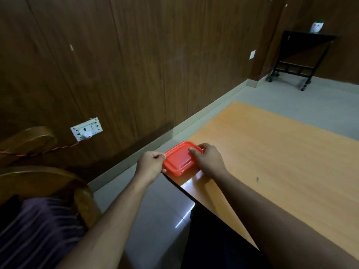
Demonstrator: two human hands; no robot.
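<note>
**Red box (179, 158) gripped at the table corner**

My left hand (150, 165) pinches the box's near edge. My right hand (208, 161) curls over its far end, thumb on top. The box sits on the table (272, 152) corner, beside the wall (136, 74). I judge I'm working its lid; next, one hand steadies while the other lifts or presses.
</note>
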